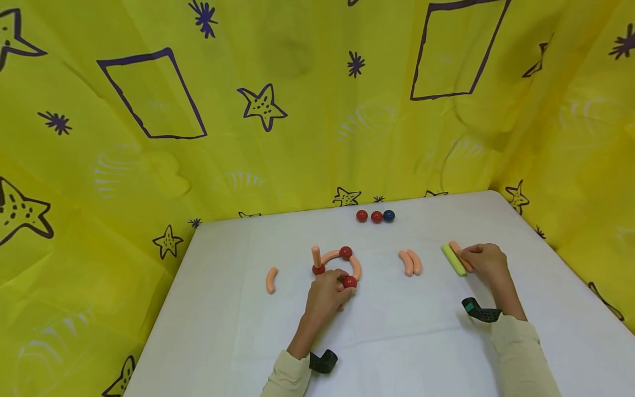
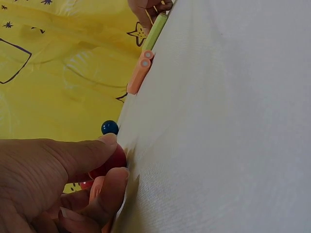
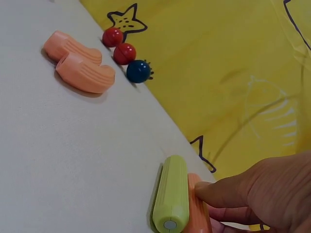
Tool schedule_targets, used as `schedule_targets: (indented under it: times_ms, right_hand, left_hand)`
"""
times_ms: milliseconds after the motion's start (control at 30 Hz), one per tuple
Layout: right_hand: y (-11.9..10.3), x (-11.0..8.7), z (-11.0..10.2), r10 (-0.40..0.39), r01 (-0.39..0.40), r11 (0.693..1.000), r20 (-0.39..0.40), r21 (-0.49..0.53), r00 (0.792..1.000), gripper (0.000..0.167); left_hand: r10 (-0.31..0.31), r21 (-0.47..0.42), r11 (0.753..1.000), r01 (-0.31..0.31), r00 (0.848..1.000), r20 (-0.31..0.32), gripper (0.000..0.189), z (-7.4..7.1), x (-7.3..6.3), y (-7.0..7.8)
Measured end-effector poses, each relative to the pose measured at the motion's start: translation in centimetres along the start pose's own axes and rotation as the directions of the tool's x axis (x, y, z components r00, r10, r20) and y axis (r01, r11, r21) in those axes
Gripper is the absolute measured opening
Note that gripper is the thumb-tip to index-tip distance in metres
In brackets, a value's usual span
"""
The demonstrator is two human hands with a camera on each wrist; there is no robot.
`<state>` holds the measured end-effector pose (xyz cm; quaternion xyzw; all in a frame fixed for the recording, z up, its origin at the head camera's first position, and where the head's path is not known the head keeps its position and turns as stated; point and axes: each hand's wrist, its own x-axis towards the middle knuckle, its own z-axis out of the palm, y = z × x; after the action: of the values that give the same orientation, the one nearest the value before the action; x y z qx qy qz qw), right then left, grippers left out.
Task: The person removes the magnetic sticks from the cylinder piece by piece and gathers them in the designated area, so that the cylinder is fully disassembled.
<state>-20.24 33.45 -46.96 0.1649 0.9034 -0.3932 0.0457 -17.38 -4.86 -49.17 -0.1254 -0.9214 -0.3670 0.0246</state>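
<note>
My left hand grips a red ball between thumb and fingers, at the near side of a partial ring. Two curved orange sticks and another red ball form the ring's far side. At its left, an upright orange stick stands on a red ball. My right hand pinches a straight orange stick with the thumb on its side. Right beside that stick lies a light green stick with a grey disc in its end. The left fingers partly hide the ring's near side.
Two red balls and a dark blue ball sit in a row at the back of the white table. Two curved orange sticks lie side by side between the hands. Another curved stick lies at left. Yellow sheeting hangs behind.
</note>
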Motion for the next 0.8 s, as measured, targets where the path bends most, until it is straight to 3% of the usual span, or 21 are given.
schedule_targets:
  times_ms: [800]
  right_hand:
    - [-0.2,-1.0,-0.2,0.014,-0.014,1.000,0.024,-0.003,1.000,0.052]
  left_hand:
    - [0.023,0.016,1.000,-0.023,1.000,-0.018,0.033,-0.1,-0.2,0.2]
